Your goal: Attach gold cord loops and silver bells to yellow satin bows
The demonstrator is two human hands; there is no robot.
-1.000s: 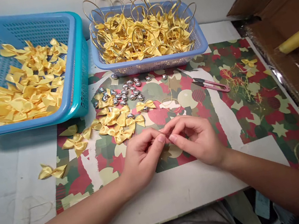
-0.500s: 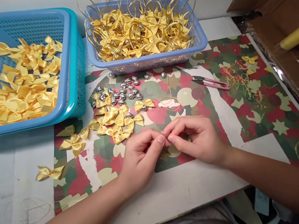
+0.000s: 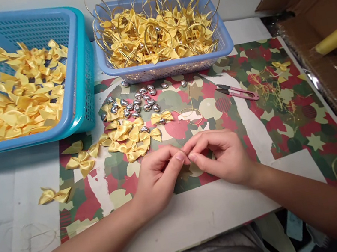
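My left hand (image 3: pixel 161 178) and my right hand (image 3: pixel 221 155) meet fingertip to fingertip over the patterned sheet (image 3: pixel 197 179). Thumb and forefinger are pinched on each side. Whatever lies between them is too small and covered to make out. Just beyond the left hand is a loose pile of yellow ribbon bows (image 3: pixel 129 135). One bow (image 3: pixel 161 117) lies apart with a silver bell (image 3: pixel 161 121) at its middle. Several more silver bells (image 3: pixel 141 100) are scattered behind the pile. A thin golden thread (image 3: pixel 191 104) curls on the sheet past my fingertips.
A blue basket (image 3: pixel 76 72) of yellow bows stands at the left, nested in a teal one (image 3: pixel 88 66). Behind the bells, another basket (image 3: pixel 167 63) holds bows with gold wire loops. Pink thread snips (image 3: pixel 237 92) and thread scraps (image 3: pixel 268 89) lie right, near a cardboard box (image 3: pixel 304 45).
Both hands keep the same pinched pose, almost still. The whole view has shifted very slightly; nothing on the table has visibly been moved.
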